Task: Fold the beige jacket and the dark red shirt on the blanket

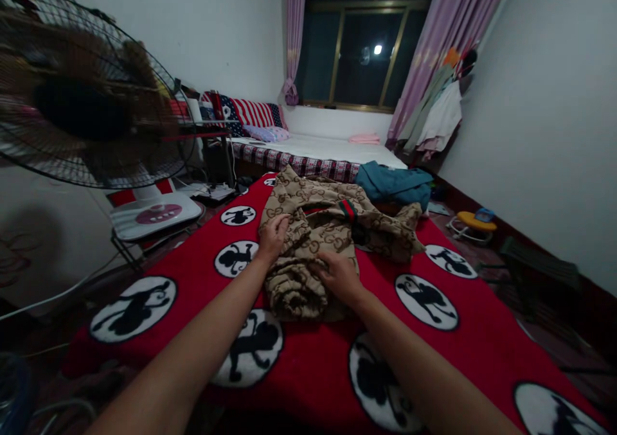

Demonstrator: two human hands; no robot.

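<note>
A tan jacket (332,245) with a brown letter pattern and a green-red-green stripe lies partly folded on a red blanket (308,351). One of its sleeves stretches to the right, and its near end is bunched up. My left hand (274,237) grips the cloth at the jacket's left side, its fingers pointing away from me. Lower down and to the right, my right hand (340,275) is closed on the bunched part; its fingertips are partly hidden in the folds.
Behind the jacket lies a teal garment (395,183). A large fan (81,107) stands close on the left. Farther back are a bed (318,144) with pillows and a window. A yellow stool (473,221) and a dark folding seat (540,265) stand to the right.
</note>
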